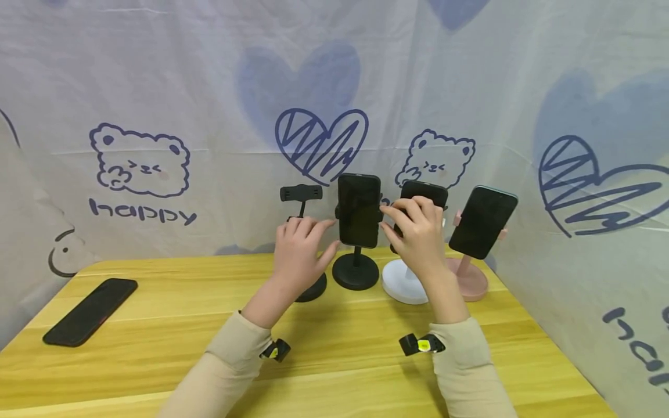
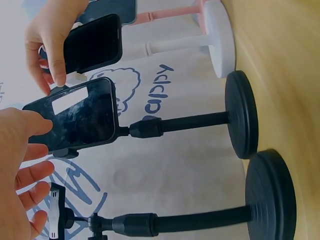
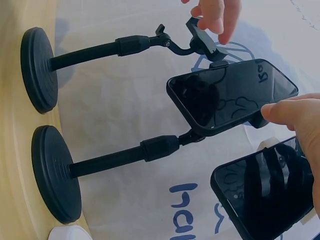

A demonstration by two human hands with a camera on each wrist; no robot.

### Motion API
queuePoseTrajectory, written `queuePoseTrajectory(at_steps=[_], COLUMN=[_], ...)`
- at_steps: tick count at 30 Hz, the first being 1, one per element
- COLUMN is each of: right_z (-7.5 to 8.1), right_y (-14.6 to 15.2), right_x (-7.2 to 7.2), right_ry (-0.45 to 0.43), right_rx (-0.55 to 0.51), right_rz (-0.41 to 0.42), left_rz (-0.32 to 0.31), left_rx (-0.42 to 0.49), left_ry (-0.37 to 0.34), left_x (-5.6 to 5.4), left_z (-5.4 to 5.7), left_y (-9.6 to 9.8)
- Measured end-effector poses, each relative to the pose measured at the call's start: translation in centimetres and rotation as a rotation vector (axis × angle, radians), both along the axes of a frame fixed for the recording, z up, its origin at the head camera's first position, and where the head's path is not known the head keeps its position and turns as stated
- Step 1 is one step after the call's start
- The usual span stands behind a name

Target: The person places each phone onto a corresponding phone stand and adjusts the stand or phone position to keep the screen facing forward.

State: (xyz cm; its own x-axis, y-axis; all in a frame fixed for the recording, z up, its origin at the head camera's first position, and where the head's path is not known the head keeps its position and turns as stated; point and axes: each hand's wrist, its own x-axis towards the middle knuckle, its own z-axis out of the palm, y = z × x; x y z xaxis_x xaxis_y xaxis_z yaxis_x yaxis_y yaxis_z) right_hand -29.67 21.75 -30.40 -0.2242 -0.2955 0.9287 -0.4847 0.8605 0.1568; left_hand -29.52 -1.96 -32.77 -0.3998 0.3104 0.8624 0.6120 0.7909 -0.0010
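A black phone sits upright in the clamp of a black phone stand. To its left is my left hand, fingers spread and loosely bent, holding nothing; in the left wrist view its thumb overlaps the phone's face, and contact is unclear. On the other side, my right hand has its thumb and forefinger apart at the clamp's edge. The right wrist view puts that thumb at the phone's side by the clamp arm. Behind the left hand stands another black stand with an empty holder.
A white stand carries a second phone, partly covered by the right hand. At the far right a pink stand holds a tilted phone. Another phone lies flat on the wooden table. A printed cloth hangs behind.
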Motion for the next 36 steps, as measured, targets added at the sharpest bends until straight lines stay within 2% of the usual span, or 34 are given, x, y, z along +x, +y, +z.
queuePoseTrajectory(at_steps=[5,10,20,36], right_z=[0.2,0.3,0.6,0.4], right_y=[-0.1,-0.4,-1.5,-2.3], right_x=[0.3,0.6,0.8,1.1], right_ry=[-0.008,-0.005,0.009,0.009], right_rx=[0.017,0.026,0.052,0.069], right_rz=[0.004,0.013,0.034,0.048], left_rz=[0.000,-0.032,-0.038,-0.021], left_rx=[-0.030,-0.056,-0.103,-0.119], left_ry=[0.056,0.091,0.055,0.049], left_x=[0.3,0.8,1.4,2.0], left_z=[-0.4,-0.7,-1.8,-2.4], left_y=[-0.5,-1.0,-3.3,-7.4])
